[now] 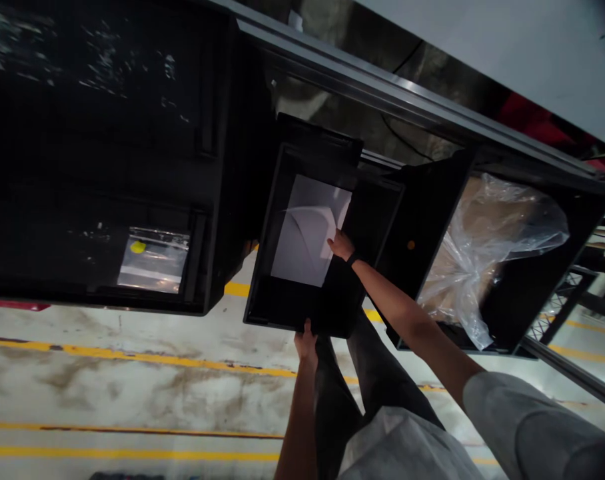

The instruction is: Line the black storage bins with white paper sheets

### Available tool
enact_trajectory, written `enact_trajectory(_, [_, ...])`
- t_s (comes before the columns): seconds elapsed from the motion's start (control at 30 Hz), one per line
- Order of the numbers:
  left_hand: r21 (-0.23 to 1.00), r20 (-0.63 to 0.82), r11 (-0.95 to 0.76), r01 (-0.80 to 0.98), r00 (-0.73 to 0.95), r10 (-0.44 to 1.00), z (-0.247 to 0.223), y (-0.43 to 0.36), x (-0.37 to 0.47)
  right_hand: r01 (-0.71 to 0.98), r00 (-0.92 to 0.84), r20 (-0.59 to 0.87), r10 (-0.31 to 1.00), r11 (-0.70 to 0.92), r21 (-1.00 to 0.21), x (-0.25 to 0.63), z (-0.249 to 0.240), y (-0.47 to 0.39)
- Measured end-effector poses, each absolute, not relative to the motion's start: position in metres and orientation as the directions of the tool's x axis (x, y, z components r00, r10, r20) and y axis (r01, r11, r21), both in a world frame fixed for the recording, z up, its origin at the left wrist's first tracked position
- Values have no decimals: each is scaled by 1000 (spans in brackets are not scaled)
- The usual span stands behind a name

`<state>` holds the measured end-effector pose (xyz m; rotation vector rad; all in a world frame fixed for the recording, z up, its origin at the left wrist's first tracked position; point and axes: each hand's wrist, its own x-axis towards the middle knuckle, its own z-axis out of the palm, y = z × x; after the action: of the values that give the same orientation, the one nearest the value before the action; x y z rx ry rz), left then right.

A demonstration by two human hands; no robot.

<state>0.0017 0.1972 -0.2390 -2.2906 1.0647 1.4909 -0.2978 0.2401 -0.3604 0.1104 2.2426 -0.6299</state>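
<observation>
A black plastic bin (282, 303) sits tilted on a rack between two other bins. My left hand (306, 341) grips its near rim from below. My right hand (340, 245) reaches inside the bin and pinches a white sheet of paper (305, 233), whose top corner curls up. More white paper lies flat under it on the bin's floor. A dark band is on my right wrist.
A large black bin (97, 147) at left holds a clear bag (153, 261) with a yellow spot. At right another black bin (422, 220) holds crumpled clear plastic (487, 247) over brown material. A metal rail (407, 97) runs above. The concrete floor (132, 387) has yellow lines.
</observation>
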Motion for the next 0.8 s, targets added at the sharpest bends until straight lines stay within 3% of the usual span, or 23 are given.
enact_trajectory(0.07, [216, -801, -676, -704, 268, -535, -228, 199, 3, 187, -713, -678, -177, 884, -427, -281, -325, 252])
enact_trajectory(0.13, [252, -692, -615, -747, 305, -655, -217, 199, -1, 103, -828, -535, -167, 893, -438, -259, -286, 273])
enact_trajectory(0.17, [283, -650, -551, -785, 265, -712, -215, 199, -6, 89, -905, -412, -100, 905, -416, -249, -270, 285])
enact_trajectory(0.23, [364, -663, -334, -869, 10, -748, -224, 196, -28, 210, -954, -277, 117, 918, -337, -231, -252, 306])
enact_trajectory(0.33, [509, -758, -6, -861, -445, -477, -276, 186, -83, 470, -786, -523, 328, 867, -163, -221, -256, 327])
enact_trajectory(0.4, [536, -785, 87, -840, -534, -313, -327, 178, -124, 495, -673, -663, 328, 865, -74, -223, -266, 334])
enact_trajectory(0.53, [451, -844, 287, -845, -508, -172, -413, 171, -169, 432, -682, -670, 293, 901, -46, -229, -263, 336])
enact_trajectory(0.67, [239, -893, 667, -705, -429, -133, -447, 180, -167, 444, -677, -673, 299, 895, -49, -231, -254, 335])
enact_trajectory(0.8, [160, -901, 694, -702, -391, -187, -455, 198, -167, 512, -621, -715, 321, 857, -60, -233, -264, 342])
